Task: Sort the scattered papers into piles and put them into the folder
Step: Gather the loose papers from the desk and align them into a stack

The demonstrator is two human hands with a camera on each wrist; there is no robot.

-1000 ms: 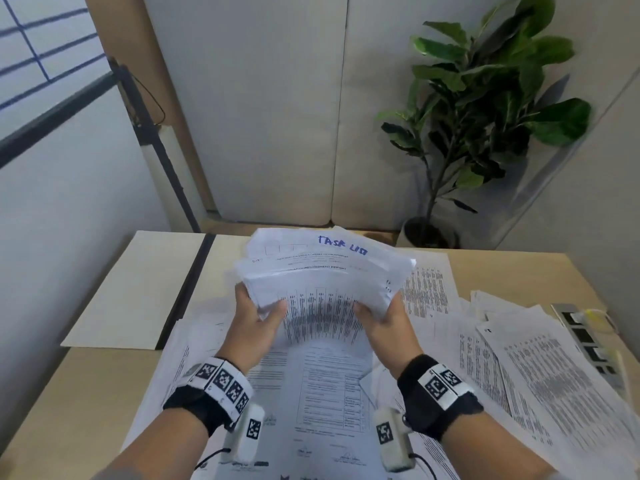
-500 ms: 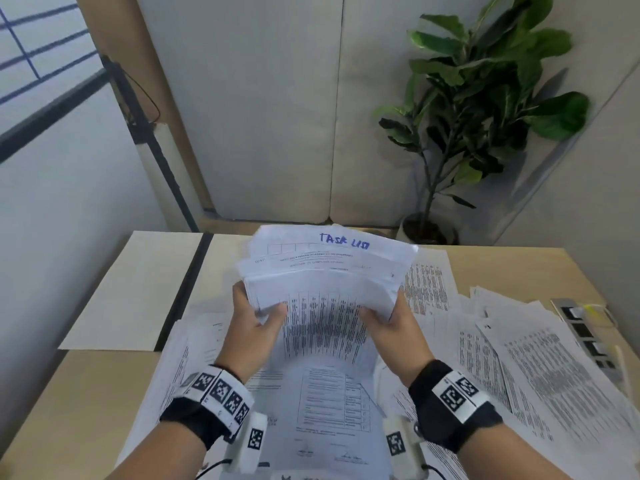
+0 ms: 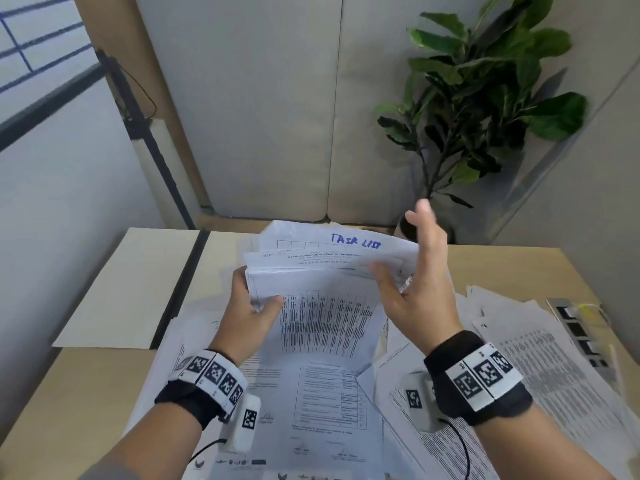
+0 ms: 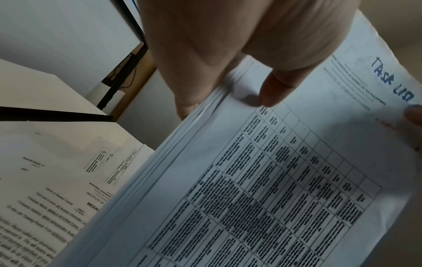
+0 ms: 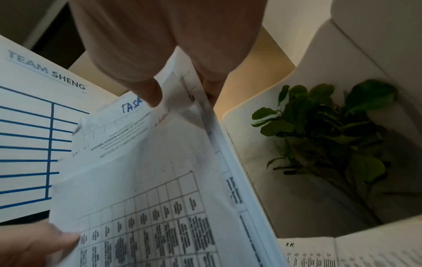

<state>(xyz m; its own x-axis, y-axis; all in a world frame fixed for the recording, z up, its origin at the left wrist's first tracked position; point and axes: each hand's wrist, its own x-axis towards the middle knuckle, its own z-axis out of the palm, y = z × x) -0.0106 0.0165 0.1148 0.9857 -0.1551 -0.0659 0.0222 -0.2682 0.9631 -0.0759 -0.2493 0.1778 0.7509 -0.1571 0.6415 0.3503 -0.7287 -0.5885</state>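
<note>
I hold a thick stack of printed papers (image 3: pixel 329 271) upright above the desk, its back sheet hand-lettered "TASK LIST". My left hand (image 3: pixel 252 306) grips the stack's left edge, thumb on the front table sheet (image 4: pixel 251 180). My right hand (image 3: pixel 415 271) is at the stack's right edge. Its fingers are straight and point up past the top corner, and its thumb lies on the front sheet (image 5: pixel 148 162). Loose papers (image 3: pixel 536 358) cover the desk beneath and to the right. The cream folder (image 3: pixel 131 289) with a black spine lies flat at the back left.
The wooden desk (image 3: pixel 69 393) stands against a padded wall. A potted plant (image 3: pixel 485 98) rises behind the desk's far right. A grey strip with dark squares (image 3: pixel 581 330) lies at the right edge. A whiteboard (image 3: pixel 34 46) hangs on the left.
My right hand has let go of the stack's lower right edge and slid up along it, fingers now straight and raised. The left hand keeps its grip.
</note>
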